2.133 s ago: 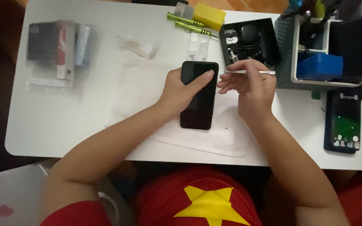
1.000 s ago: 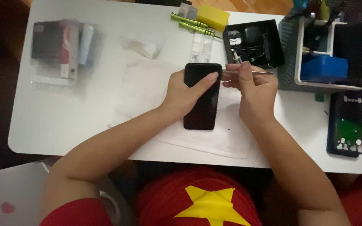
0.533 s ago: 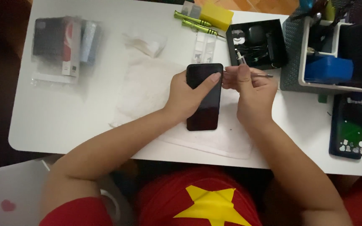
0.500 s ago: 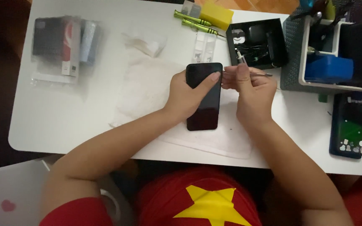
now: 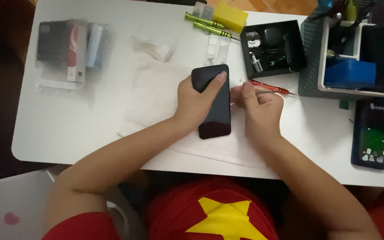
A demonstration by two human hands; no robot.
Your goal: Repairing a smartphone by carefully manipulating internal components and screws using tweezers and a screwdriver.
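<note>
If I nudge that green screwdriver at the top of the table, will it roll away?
Probably yes: the green screwdriver has a slim round shaft and lies flat on the smooth white table. It looks light, so a slight push should move it, perhaps toward the yellow box.

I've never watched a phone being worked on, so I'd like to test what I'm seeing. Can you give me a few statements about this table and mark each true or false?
1. The left hand lies over the black phone, a finger across its dark screen. True.
2. The right hand holds a yellow box. False: it holds a thin red-handled tool; the yellow box lies at the table's far edge.
3. The phone lies on a white cloth. True.
4. The green screwdrivers stand in the grey basket. False: they lie flat on the table beside the yellow box.
5. A black tray of small parts sits beyond the right hand. True.
</note>
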